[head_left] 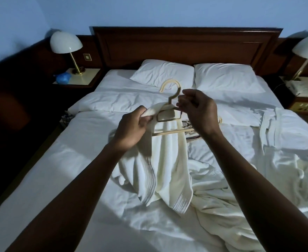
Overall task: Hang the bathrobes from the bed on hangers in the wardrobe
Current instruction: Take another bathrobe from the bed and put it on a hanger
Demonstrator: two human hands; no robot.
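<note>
— How far along is it?
— Early. One bathrobe [167,160] is held up over the bed [40,179], partly draped on a hanger [170,80]. The left hand [131,126] grips its collar fabric, fingers curled tight.
— And the right hand [198,111]?
— Its fingers pinch the hanger near the neck (as best I can see).
— What's left?
— Seating this robe, then the second bathrobe [285,130] crumpled on the bed, then the wardrobe, which is out of view.
</note>
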